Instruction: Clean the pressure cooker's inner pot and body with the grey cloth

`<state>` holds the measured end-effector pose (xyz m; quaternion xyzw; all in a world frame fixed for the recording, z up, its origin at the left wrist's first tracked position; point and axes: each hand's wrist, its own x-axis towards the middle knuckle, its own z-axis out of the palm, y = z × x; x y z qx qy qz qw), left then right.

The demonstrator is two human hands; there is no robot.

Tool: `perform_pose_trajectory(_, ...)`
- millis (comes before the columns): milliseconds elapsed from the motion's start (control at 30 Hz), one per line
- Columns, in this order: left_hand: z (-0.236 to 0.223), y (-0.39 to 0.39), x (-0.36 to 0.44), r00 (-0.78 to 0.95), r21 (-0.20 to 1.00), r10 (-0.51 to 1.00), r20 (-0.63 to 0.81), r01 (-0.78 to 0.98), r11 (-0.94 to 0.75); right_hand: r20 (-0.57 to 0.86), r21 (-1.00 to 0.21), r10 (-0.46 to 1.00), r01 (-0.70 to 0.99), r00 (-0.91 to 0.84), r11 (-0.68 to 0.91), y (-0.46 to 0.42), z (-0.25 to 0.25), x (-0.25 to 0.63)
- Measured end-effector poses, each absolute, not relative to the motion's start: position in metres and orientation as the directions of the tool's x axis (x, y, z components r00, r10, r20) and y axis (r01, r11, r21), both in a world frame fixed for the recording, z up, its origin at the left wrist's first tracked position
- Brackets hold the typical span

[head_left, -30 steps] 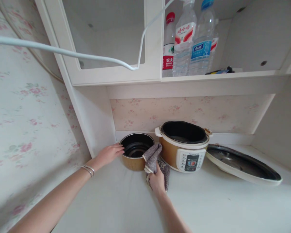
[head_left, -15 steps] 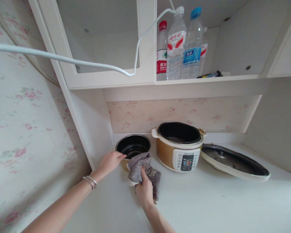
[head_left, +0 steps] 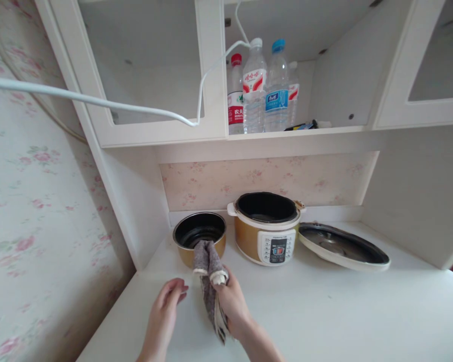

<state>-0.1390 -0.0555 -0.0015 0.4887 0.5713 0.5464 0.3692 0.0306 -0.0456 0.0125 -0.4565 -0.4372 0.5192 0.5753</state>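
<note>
Right hand [head_left: 232,304] holds a folded grey-brown cloth [head_left: 201,257] with pale edges

The cloth is in front of a round gold pot [head_left: 184,255] with a black inside and a thin silver rim. The top of the cloth hides a bit of the pot's front rim. I cannot tell if the 2 things touch. The right hand's grip is pinching the cloth, and the loose end hangs down below.

The left hand [head_left: 168,296] is apart from the cloth and the pot. Its fingers are bent. I cannot tell if its grip is spread or pressed together.

The pot stands upright on the smooth white surface [head_left: 317,311]. Just to its right, with a small gap, is a big gold and white cooker [head_left: 246,241]. It is open at the top and black inside. A white panel [head_left: 275,247] with a dark screen is on its front. At its right side lies a long oval white lid [head_left: 340,246], with its dark, shiny inside facing up.

Higher up, 4 clear plastic bottles [head_left: 254,95] stand close together on a white cupboard shelf [head_left: 340,130]. 1 cap is red, 1 is blue and 2 are white.
</note>
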Motion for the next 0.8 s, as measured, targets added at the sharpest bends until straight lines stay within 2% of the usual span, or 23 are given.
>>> perform_pose_trajectory(67,-0.002,-0.069,-0.110,-0.149,0.987,0.986,0.075,0.152,-0.052,-0.032,-0.931,0.998,-0.366,0.048,-0.013,-0.054,0.019,0.035)
perform_pose_trajectory(167,0.011,-0.077,-0.066,0.001,0.989,0.999,0.048,0.137,-0.048,-0.136,-0.783,0.990,-0.609,-0.027,-0.124,-0.069,0.030,0.043)
perform_pose_trajectory(267,0.030,-0.076,-0.035,0.107,0.998,0.994,0.011,0.067,-0.019,-0.154,-0.640,0.968,-0.726,-0.199,-0.251,-0.084,0.041,0.060)
perform_pose_trajectory(367,0.046,-0.075,-0.018,0.268,0.998,0.963,0.012,0.061,-0.030,-0.138,-0.619,0.945,-0.719,-0.298,-0.317,-0.096,0.045,0.085)
perform_pose_trajectory(467,0.055,-0.078,-0.005,0.474,0.993,0.881,0.017,0.094,-0.070,-0.136,-0.659,0.956,-0.697,-0.259,-0.283,-0.102,0.048,0.113)
perform_pose_trajectory(567,0.056,-0.081,0.011,0.620,0.993,0.783,0.057,0.045,-0.108,-0.100,-0.672,0.952,-0.685,-0.291,-0.280,-0.105,0.056,0.137)
perform_pose_trajectory(700,0.042,-0.079,0.037,0.560,0.991,0.822,0.100,0.018,-0.133,-0.100,-0.692,0.935,-0.651,-0.341,-0.312,-0.103,0.065,0.163)
perform_pose_trajectory(800,0.031,-0.074,0.050,0.434,0.993,0.899,0.064,0.060,-0.100,-0.077,-0.746,0.928,-0.597,-0.364,-0.296,-0.100,0.060,0.186)
